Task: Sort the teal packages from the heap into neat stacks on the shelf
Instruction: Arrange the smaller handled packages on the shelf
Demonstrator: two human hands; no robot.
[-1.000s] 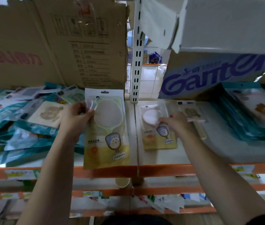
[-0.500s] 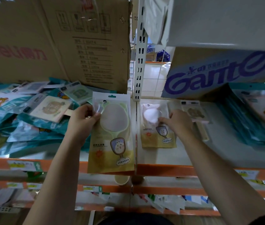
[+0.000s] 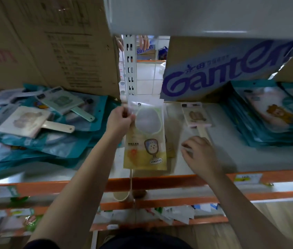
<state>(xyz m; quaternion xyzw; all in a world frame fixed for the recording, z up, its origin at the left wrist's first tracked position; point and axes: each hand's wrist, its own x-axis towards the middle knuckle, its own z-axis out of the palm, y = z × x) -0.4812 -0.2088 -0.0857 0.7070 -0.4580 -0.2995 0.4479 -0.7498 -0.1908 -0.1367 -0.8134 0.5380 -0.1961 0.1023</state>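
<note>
Your left hand (image 3: 119,121) pinches the top left corner of a yellow package (image 3: 144,142), thumb and fingers closed on its clear header. The pack hangs over the shelf (image 3: 160,181) between your two hands, its lower edge near the orange front rail. Your right hand (image 3: 200,155) is just to the right of that pack, fingers loosely bent and holding nothing; blur hides whether the fingertips touch the shelf board. The heap of teal packages (image 3: 39,141) lies to the left of your left hand, tumbled and overlapping. A neat teal stack (image 3: 267,126) sits well to the right of your right hand. Just beyond your right hand lies a beige package (image 3: 196,115) with a pink handle
</note>
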